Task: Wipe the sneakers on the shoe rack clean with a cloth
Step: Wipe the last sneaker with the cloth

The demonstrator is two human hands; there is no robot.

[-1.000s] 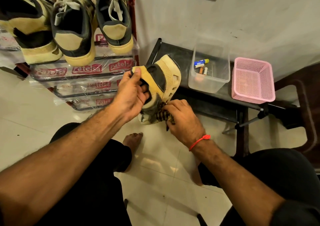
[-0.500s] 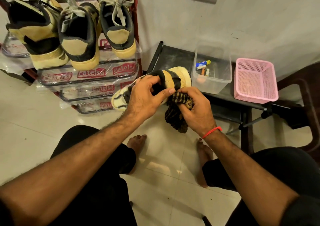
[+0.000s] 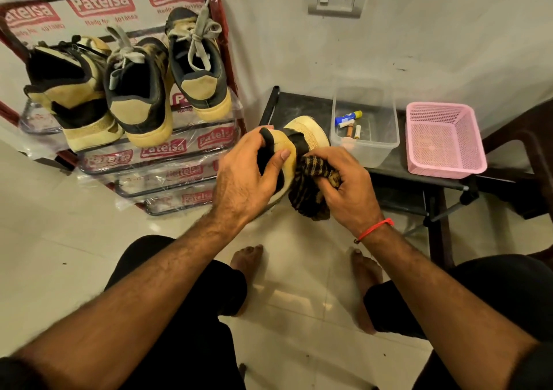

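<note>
- One sneaker (image 3: 294,142) off the rack, held in the air above the floor tiles (image 3: 89,240), in front of the low black bench (image 3: 299,102).
- Gripped by left hand (image 3: 248,174): fingers and thumb curled round the heel and collar end, thumb across the dark collar.
- Long axis running from that grip up and away to the right, toe end pointing toward the clear plastic box (image 3: 365,147); pale sole edge turned outward at the far end.
- Striped cloth (image 3: 311,186) bunched in right hand (image 3: 344,186), fingers closed around it, pressed to the sneaker's right flank just beside the left thumb; loose end hanging below.
- Right hand nearer the toe and sole rim; judged next stroke outward along the flank toward the toe, away from the left grip.
- Three sneakers (image 3: 140,90) resting toe-down on the top tier of the shoe rack (image 3: 167,156), well apart to the left; whether wiped or not, impossible to tell.
- Clear plastic box just beyond the toe, holding small items; judged the nearest thing to be knocked by a long stroke.
- Pink basket (image 3: 443,141) further right on the bench, out of the way.
- Bare feet (image 3: 248,258) below on the tiles, clear of the work.
</note>
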